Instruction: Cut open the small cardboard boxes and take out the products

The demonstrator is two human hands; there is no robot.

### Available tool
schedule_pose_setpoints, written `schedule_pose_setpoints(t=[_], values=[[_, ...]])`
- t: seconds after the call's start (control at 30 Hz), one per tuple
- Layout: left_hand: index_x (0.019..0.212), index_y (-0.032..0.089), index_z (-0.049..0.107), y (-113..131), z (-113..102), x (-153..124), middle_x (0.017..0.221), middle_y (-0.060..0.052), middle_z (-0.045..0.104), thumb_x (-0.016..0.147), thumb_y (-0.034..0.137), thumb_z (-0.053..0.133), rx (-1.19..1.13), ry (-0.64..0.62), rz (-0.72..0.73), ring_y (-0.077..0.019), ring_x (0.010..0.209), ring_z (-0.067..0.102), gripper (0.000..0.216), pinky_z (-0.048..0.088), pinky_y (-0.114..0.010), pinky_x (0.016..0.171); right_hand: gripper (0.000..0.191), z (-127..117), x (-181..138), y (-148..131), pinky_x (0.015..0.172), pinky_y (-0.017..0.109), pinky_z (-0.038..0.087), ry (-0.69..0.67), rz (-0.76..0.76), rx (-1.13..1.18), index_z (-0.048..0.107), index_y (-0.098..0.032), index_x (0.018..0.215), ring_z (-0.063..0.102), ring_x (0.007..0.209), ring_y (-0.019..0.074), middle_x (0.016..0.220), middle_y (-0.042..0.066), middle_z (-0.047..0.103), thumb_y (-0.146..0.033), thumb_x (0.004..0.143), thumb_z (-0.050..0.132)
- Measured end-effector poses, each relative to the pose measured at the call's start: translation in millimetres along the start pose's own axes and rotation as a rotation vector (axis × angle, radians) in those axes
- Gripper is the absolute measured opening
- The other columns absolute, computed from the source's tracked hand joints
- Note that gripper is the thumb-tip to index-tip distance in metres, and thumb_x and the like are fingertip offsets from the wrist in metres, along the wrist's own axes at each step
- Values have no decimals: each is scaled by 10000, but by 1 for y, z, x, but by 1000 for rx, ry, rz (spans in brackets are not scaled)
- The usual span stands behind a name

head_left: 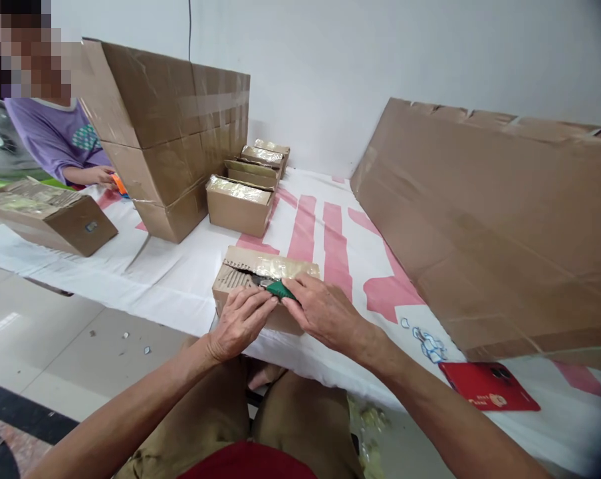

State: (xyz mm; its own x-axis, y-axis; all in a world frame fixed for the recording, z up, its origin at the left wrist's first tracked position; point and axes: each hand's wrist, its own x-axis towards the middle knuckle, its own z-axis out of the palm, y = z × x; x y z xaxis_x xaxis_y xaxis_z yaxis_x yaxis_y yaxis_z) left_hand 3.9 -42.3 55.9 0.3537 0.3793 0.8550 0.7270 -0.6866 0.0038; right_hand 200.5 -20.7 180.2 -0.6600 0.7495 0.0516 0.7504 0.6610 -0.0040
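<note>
A small cardboard box stands on the table's near edge in front of me, with shiny clear tape along its top and a dark slit between the flaps. My right hand is closed around a green-handled utility knife. The knife's metal end points left into the slit. Across the box's near top edge lies my left hand, fingers extended and fingertips beside the knife. Its thumb is mostly hidden.
Behind are several taped boxes and a tall cardboard stack. A large cardboard panel leans at right, near a red phone and paper scraps. At left, a person in a purple top holds an orange tool beside another box.
</note>
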Motion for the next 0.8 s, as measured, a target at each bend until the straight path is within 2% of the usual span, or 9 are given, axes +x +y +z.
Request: schedule_pose_setpoints(t=[0.1,0.3,0.5,0.6,0.7,0.8], values=[[1267,146,653,0,0,-1,1145,-119,773,942,96,637,-7,-12,-7,-227,1151,659,329,437,-385,1057,172,3,0,-1,657,314,477,-21,26,-121,639,-164,1125,686,907,253,1034,128,713,-261,1036,527],[1395,185,585,-3,4,2,1163,-112,768,972,109,585,-59,-31,-17,-222,1148,668,431,458,-391,1026,154,4,-18,11,657,320,478,-25,37,-101,630,-184,1108,682,876,247,1010,110,711,-239,1027,511],[1395,190,582,-4,6,6,1136,-109,767,985,107,560,-62,-16,-13,-218,1115,674,418,460,-383,995,252,-2,-53,48,656,347,509,42,135,-52,673,-199,1138,689,794,245,962,95,730,-280,1009,472],[1364,196,597,-2,6,4,1129,-104,772,980,103,574,-50,4,-15,-219,1104,680,396,459,-386,991,309,-15,-75,62,731,377,551,105,119,74,691,-231,1169,711,870,258,997,89,748,-341,1028,438],[1347,197,606,-1,7,4,1134,-106,774,978,106,578,-32,7,-13,-222,1107,681,381,453,-392,999,350,-23,-76,55,822,400,568,145,87,181,674,-221,1255,717,966,264,1092,98,755,-354,1048,424],[1327,188,616,0,6,6,1123,-109,769,979,115,575,-26,3,-13,-222,1106,676,358,450,-389,1006,319,-20,-50,32,848,393,565,95,60,198,667,-192,1256,715,990,257,1135,104,750,-301,1046,452]])
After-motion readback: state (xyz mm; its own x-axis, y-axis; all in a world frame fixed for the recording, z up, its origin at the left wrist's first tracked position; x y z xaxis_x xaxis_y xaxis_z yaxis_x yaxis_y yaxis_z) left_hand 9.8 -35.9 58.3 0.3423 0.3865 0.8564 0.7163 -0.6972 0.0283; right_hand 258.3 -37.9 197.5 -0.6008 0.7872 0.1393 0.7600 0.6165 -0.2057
